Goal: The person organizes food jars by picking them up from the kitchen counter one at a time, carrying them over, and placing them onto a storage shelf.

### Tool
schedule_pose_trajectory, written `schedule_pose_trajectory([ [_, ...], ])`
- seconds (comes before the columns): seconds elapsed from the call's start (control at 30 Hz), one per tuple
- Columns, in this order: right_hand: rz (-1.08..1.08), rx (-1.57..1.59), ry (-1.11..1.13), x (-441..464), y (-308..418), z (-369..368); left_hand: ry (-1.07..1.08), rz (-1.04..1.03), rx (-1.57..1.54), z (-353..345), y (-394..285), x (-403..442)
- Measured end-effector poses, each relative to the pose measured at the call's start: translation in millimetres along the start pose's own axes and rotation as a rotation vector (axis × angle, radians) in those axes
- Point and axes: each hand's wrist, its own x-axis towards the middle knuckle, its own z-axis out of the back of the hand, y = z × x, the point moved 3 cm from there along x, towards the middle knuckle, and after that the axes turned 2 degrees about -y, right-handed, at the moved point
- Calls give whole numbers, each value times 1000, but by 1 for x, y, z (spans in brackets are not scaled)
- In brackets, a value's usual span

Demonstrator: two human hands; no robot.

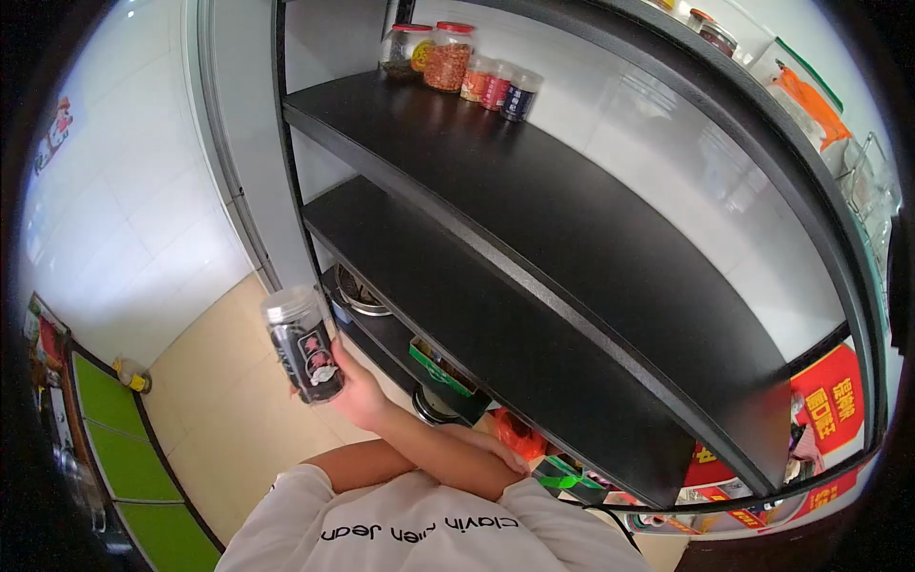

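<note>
My right hand (pixel 357 386) is wrapped round the right side of a clear plastic jar (pixel 305 348) with a dark label, pink writing and a pale, clear-looking lid. The jar tilts slightly, held left of the black shelf rack (pixel 410 229). My right forearm crosses over my left arm. Only part of my left hand (pixel 500 450) shows beyond that forearm, near the lower shelves, and its fingers cannot be made out. On the upper shelf at the back stand two red-lidded jars (pixel 448 59) and several smaller labelled jars (pixel 518 95).
Round metal ware (pixel 360 291) and a green-edged box (pixel 441 367) are on the lower shelf. A red bag (pixel 518 434) lies below. Red printed packages (pixel 827 398) are at the right. Green cabinet doors (pixel 129 458) and a yellowish bottle (pixel 133 376) are at the left.
</note>
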Motion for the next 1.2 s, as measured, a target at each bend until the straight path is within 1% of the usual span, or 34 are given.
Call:
schedule_pose_trajectory([
  [0.13, -14, -56, 23, 3, 5, 16, 23, -26, -103, 9, -27, -5],
  [0.17, 15, -50, -4, 5, 8, 20, 29, -40, -128, 12, -35, -8],
  [0.27, 44, -164, 41, 9, 25, 29, 73, -70, -213, 17, -64, -20],
  [0.3, 32, -192, -45, 9, 34, 28, 96, -78, -240, 18, -76, -23],
  [0.33, 28, -237, -12, 10, 46, 28, 122, -95, -262, 19, -91, -28],
  [0.4, 39, -260, -233, 8, 62, 32, 188, -114, -297, 20, -123, -38],
  [0.43, -24, -206, -273, 8, 77, 22, 227, -125, -294, 19, -140, -44],
  [0.47, -19, -355, -425, 5, 94, 9, 270, -135, -283, 17, -161, -52],
  [0.5, 35, -403, -396, 10, 104, 18, 312, -140, -279, 15, -182, -60],
  [0.53, 89, -450, -366, 16, 113, 26, 355, -158, -216, 11, -205, -70],
  [0.57, 203, -519, -280, 23, 126, 22, 405, -174, -161, 6, -229, -80],
  [0.6, 248, -495, -379, 28, 133, 21, 440, -195, -87, -1, -253, -88],
  [0.67, 306, -553, -401, 38, 155, 21, 487, -249, 95, -15, -295, -98],
  [0.7, 395, -646, -472, 45, 165, 16, 425, -313, 116, -28, -314, -106],
  [0.73, 456, -723, -442, 50, 176, 3, 364, -378, 137, -38, -333, -112],
  [0.8, 526, -888, -500, 57, 196, 3, 349, -575, 296, -39, -367, -113],
  [0.83, 544, -881, -522, 60, 204, -7, 294, -638, 481, -43, -383, -117],
  [0.87, 571, -933, -557, 63, 213, -6, 197, -688, 642, -51, -399, -123],
  [0.93, 594, -1097, -636, 66, 230, -18, 196, -730, 787, -63, -421, -126],
  [0.97, 639, -1082, -631, 70, 234, -28, 205, -708, 761, -68, -426, -124],
  [1.07, 628, -1337, -711, 75, 251, -38, 150, -933, 1151, -70, -435, -108],
  [1.17, 694, -1402, -730, 81, 264, -40, 104, -1004, 1208, -85, -451, -94],
  [1.2, 673, -1438, -771, 81, 269, -42, 91, -1032, 1227, -88, -457, -87],
])
